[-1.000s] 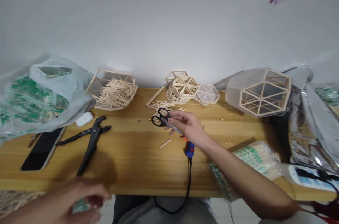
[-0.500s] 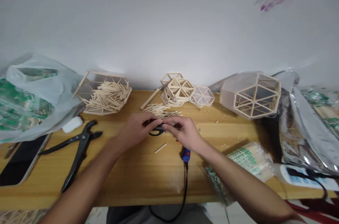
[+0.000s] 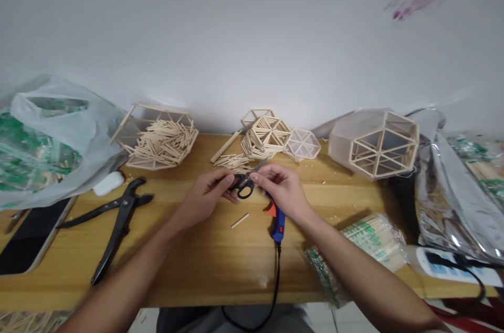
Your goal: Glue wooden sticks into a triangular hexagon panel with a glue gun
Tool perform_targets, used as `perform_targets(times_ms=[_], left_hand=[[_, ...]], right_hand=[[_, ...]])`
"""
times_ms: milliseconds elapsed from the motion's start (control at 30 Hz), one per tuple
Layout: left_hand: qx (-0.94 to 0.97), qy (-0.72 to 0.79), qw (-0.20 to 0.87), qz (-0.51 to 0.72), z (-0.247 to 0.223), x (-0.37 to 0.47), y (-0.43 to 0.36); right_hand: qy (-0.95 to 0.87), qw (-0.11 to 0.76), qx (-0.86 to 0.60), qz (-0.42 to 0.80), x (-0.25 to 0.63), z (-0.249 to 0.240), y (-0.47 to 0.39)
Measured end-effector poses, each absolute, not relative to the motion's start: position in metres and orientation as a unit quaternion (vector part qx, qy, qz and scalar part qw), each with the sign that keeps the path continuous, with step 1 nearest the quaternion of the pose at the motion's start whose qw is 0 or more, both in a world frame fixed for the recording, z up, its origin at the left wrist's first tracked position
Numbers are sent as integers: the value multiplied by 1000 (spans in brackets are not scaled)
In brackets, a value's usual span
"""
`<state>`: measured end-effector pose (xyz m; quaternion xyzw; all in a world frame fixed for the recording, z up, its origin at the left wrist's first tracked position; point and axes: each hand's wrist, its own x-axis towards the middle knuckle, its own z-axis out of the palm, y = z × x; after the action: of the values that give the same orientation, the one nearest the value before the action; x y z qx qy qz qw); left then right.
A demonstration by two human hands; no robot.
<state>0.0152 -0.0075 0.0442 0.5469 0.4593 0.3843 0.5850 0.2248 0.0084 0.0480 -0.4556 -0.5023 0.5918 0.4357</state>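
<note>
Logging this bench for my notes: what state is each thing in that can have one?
Scissors: held by both hands, blades nearly shut.
Left hand: gripping the handles.
Right hand: pinching the scissors.
Black pliers: lying open.
Glue gun: lying down, corded.
Phone: screen dark.
Plastic bag: open.

No words or numbers can be read; the green print on the stick packs (image 3: pixel 370 236) is too blurry.

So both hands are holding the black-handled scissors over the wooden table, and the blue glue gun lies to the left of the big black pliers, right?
Not quite. The head view shows both the left hand and right hand on the black-handled scissors over the wooden table, but the blue glue gun lies right of the big black pliers.
</note>
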Motion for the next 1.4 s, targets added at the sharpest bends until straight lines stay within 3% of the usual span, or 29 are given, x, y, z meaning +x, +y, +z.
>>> perform_targets(times_ms=[733,1400], left_hand=[[510,452,614,398,35,18,-9],[510,507,583,377,33,27,-11]], right_hand=[[-533,476,-472,516,226,48,9],[-555,394,-429,594,221,46,3]])
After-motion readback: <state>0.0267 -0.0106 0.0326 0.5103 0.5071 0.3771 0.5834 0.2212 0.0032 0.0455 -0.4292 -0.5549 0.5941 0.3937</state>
